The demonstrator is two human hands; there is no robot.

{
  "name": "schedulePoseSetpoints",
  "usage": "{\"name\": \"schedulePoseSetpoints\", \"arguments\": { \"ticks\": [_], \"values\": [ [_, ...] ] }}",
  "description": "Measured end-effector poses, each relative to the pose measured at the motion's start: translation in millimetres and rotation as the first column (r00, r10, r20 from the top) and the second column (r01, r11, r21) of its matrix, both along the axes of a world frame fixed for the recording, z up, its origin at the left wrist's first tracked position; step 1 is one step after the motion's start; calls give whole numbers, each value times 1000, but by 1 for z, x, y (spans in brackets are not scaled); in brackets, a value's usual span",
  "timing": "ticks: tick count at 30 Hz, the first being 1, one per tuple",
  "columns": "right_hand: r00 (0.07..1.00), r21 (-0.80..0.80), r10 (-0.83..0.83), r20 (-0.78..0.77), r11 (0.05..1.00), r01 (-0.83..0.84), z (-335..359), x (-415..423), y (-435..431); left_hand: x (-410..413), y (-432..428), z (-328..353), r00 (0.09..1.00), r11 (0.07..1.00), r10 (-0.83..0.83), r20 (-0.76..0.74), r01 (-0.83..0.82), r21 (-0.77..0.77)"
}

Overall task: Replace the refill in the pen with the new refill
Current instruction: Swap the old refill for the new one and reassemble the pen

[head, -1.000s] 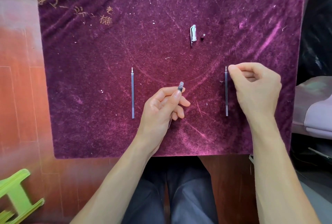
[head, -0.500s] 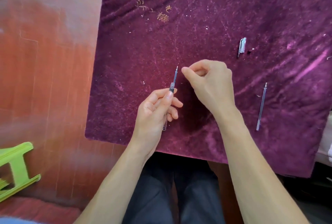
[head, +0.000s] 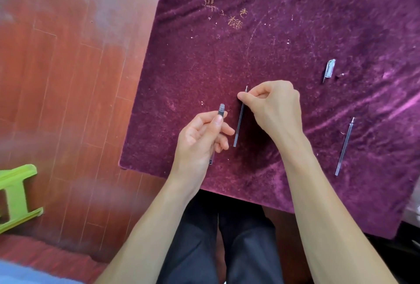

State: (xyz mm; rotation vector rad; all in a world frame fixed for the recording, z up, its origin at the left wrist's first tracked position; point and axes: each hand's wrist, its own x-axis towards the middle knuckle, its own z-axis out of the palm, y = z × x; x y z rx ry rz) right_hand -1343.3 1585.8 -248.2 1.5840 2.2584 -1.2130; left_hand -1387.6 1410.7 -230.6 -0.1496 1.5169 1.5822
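Observation:
My left hand [head: 200, 140] holds the clear pen barrel [head: 221, 110] upright, its threaded open end sticking out above my thumb and its lower end showing below my palm. My right hand [head: 275, 108] pinches a dark refill [head: 239, 124] near its tip, just right of the barrel; the refill hangs down over the purple cloth [head: 272, 44]. A second refill [head: 344, 147] lies on the cloth to the right. The clear pen cap [head: 328, 70] with its clip lies further back, with a tiny dark part [head: 340, 75] beside it.
The purple velvet cloth covers the table and hangs over its near and left edges. Red-brown wooden floor lies to the left, with a green plastic stool [head: 16, 195] at the lower left. My knees in dark trousers are below the table edge.
My view has swung left. My right hand left the refill on the right, crossed to the left refill and now pinches it beside the barrel. The left hand still holds the barrel.

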Motion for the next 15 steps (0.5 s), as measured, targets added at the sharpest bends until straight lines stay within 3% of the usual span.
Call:
{"name": "schedulePoseSetpoints", "arguments": {
  "ticks": [8,12,15],
  "values": [
    [999,-22,13,-52,1000,-14,6,10,11,6,9,-1,999,999,-42,-4,42,11],
    [969,-123,-158,-188,983,136,17,35,33,14,23,-1,997,997,-83,4,83,10],
    [880,-244,-332,-339,935,259,25,57,49,24,38,0,991,991,-133,15,132,14]
  ]
}}
